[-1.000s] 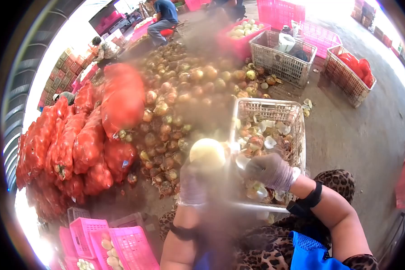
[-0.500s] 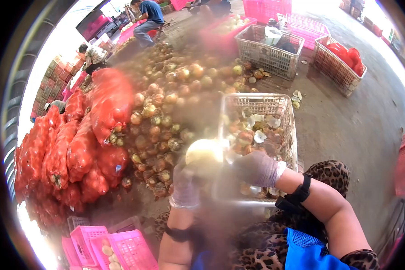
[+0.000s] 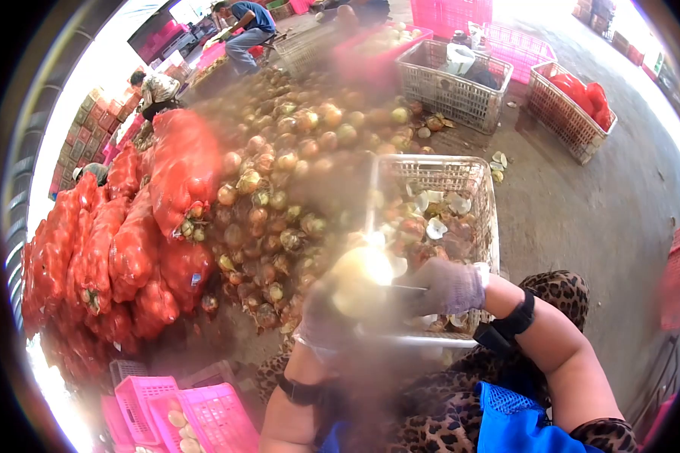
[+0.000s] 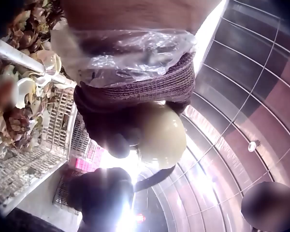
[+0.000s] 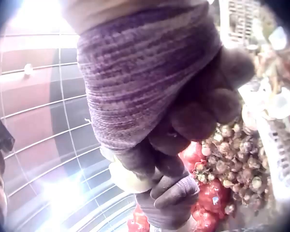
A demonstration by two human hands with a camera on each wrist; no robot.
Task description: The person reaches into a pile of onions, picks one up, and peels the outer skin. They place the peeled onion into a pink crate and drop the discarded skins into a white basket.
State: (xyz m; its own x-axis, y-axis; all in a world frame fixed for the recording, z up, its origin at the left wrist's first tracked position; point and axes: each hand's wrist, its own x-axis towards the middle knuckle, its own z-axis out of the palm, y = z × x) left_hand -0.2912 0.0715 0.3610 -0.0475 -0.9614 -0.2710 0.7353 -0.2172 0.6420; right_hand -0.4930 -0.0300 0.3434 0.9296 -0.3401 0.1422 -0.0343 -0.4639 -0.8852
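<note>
A peeled pale onion [image 3: 361, 281] [image 4: 163, 137] sits in the gloved left hand [image 3: 323, 315] [image 4: 135, 99], its fingers curled round it. The gloved right hand [image 3: 449, 287] [image 5: 154, 82] is close on the right, fingers curled round a small knife whose handle is hidden. The thin knife blade [image 3: 406, 287] points at the onion in the head view; in the left wrist view the dark blade [image 4: 155, 179] lies just below it. Haze and glare blur the contact between them. Beyond the hands stands a crate [image 3: 496, 226] holding peels and skins.
A heap of unpeeled onions [image 3: 279, 177] covers the floor ahead. Red net sacks [image 3: 132, 245] are piled at left, pink crates [image 3: 223, 423] at lower left. More crates [image 3: 453, 94] stand at upper right. Two people [image 3: 251, 34] sit far back.
Over the last half second the onion and left hand have moved slightly right and down, and the onion has turned. The blade now shows beside it. Earlier, the whole view shifted as the head turned.
</note>
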